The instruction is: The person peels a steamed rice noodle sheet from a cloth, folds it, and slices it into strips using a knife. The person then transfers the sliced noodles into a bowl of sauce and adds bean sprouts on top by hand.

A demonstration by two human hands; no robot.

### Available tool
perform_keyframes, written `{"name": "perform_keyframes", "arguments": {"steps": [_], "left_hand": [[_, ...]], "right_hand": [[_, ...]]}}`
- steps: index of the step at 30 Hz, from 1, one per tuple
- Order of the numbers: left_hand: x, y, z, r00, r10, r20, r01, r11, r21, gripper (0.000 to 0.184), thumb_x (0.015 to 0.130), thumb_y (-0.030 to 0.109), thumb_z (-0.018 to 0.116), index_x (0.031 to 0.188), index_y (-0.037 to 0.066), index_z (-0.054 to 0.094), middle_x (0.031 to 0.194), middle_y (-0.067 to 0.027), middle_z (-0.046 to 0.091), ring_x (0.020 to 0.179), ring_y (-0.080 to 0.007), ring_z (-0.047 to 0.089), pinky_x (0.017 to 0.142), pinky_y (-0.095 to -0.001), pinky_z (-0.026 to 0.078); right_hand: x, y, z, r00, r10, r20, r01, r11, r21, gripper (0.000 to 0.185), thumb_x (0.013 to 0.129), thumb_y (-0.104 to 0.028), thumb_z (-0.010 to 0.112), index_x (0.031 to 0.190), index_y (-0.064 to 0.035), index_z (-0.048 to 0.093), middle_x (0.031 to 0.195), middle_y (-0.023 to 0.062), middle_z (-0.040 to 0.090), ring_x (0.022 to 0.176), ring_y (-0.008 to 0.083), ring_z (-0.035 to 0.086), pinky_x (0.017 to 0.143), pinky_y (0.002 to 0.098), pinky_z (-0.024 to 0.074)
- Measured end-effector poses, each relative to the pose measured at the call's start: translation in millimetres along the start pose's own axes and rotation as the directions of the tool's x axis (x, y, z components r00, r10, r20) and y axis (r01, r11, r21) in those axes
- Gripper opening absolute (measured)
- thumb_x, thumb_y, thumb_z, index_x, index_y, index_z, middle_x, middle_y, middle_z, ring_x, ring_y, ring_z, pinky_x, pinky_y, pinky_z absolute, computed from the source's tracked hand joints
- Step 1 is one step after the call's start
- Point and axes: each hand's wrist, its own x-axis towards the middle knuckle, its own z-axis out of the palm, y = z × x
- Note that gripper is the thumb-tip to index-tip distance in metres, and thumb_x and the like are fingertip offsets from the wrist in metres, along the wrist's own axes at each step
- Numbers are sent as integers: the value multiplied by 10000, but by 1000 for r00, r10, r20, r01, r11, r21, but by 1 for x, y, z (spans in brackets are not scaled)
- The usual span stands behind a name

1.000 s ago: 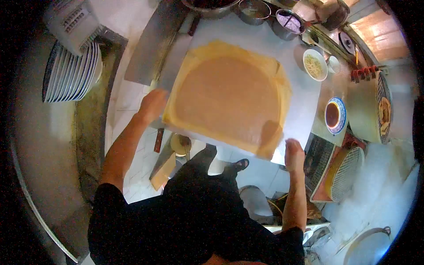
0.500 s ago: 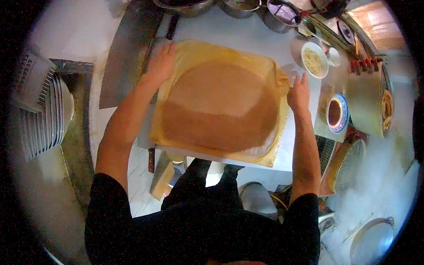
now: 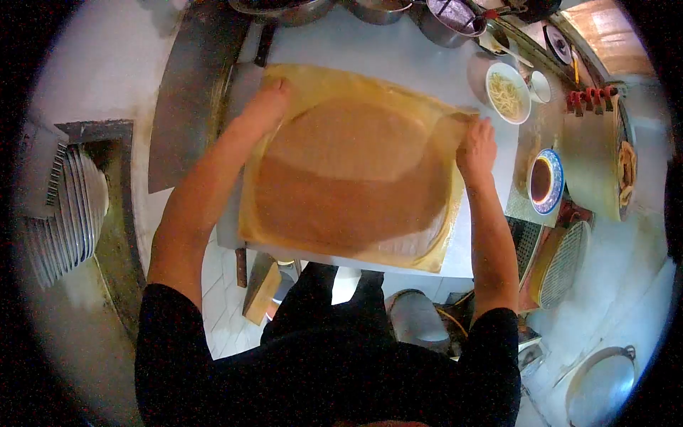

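Observation:
A thin yellow-tan cloth [image 3: 313, 80] lies spread over the white worktop, with a broad rounded brown patch [image 3: 320, 206] across its middle. Whether that patch is under the cloth or part of it, I cannot tell. Near the far left corner, my left hand [image 3: 266, 105] is closed with curled fingers on the cloth. My right hand [image 3: 477, 146] grips the cloth's far right corner, fingers bent over it. The cloth's near edge hangs close to the worktop's front edge, in front of my body.
Metal pots [image 3: 448, 25] stand along the back. At the right are a bowl of pale strips [image 3: 508, 92], a white cup [image 3: 539, 87] and a blue-rimmed bowl of dark sauce [image 3: 546, 181]. Stacked plates [image 3: 78, 206] stand left; a knife handle [image 3: 265, 46] lies behind the cloth.
My right hand has drawn the bunched far right corner of the cloth outward, and it lies flatter. My left hand has shifted slightly inward and lower along the far left corner.

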Motion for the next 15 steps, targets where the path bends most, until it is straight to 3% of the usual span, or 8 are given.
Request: {"name": "perform_keyframes", "arguments": {"steps": [2, 3, 4, 6, 9, 11, 13, 15], "left_hand": [[-4, 5, -14, 996, 57, -76, -50, 995, 89, 394, 898, -3, 548, 1289, -31, 514, 1174, -271, 654, 1055, -448, 674, 870, -529, 563], [-3, 3, -12, 997, 41, -72, -33, 995, 98, 394, 898, -3, 548, 1289, -31, 514, 1174, -271, 654, 1055, -448, 674, 870, -529, 563], [0, -3, -7, 995, 86, -52, -81, 993, 82, 425, 891, -9, 554, 1312, -30, 504, 1219, -273, 634, 1083, -449, 663, 883, -528, 560], [-5, -4, -9, 993, 117, -24, -115, 990, 78, 456, 883, -15, 560, 1334, -29, 495, 1264, -274, 614, 1110, -449, 652, 895, -527, 556], [-6, -7, -11, 996, 81, -27, -79, 994, 77, 507, 869, -22, 568, 1369, -30, 482, 1333, -249, 572, 1196, -424, 614, 974, -507, 528], [0, -26, 4, 943, 302, -140, -247, 917, 314, 537, 864, -24, 566, 1392, -38, 473, 1400, -225, 528, 1263, -389, 579, 1061, -477, 481], [-9, -27, -14, 953, 301, -31, -269, 889, 370, 536, 867, 1, 575, 1393, -42, 480, 1390, -219, 544, 1258, -379, 583, 1076, -470, 466], [-9, -31, -16, 955, 293, 43, -283, 858, 428, 536, 871, 25, 585, 1393, -46, 488, 1380, -213, 560, 1254, -369, 587, 1091, -462, 452]], "right_hand": [[1, -17, -30, 991, 94, 100, -76, 981, -176, 481, 949, -141, 559, 1395, 34, 510, 1473, 245, 513, 1244, 407, 578, 931, 463, 540], [1, -34, -47, 976, 45, 214, -20, 993, -114, 513, 926, -113, 590, 1409, 35, 507, 1495, 251, 498, 1274, 401, 568, 968, 468, 534], [-3, -37, -38, 976, 28, 216, -8, 996, -90, 513, 926, -113, 590, 1409, 35, 507, 1495, 251, 498, 1274, 401, 568, 968, 468, 534], [-13, -26, -9, 965, -199, 170, 186, 978, 92, 599, 897, -122, 644, 1453, 29, 479, 1543, 275, 442, 1352, 424, 516, 1060, 476, 495], [-8, 1, 25, 968, -82, 237, 35, 980, 193, 682, 879, -151, 695, 1494, 14, 449, 1583, 292, 384, 1426, 448, 438, 1156, 478, 418], [-3, 1, 27, 974, -94, 206, 49, 976, 212, 693, 886, -160, 695, 1505, 10, 434, 1590, 299, 368, 1441, 460, 411, 1175, 479, 395], [-8, 0, 20, 977, -97, 188, 53, 972, 227, 704, 892, -169, 696, 1516, 7, 419, 1597, 306, 353, 1457, 472, 383, 1194, 481, 372], [1, 5, 15, 974, -105, 201, 54, 968, 246, 648, 895, -46, 584, 1511, 40, 400, 1553, 314, 394, 1465, 458, 362, 1201, 464, 352]]}}
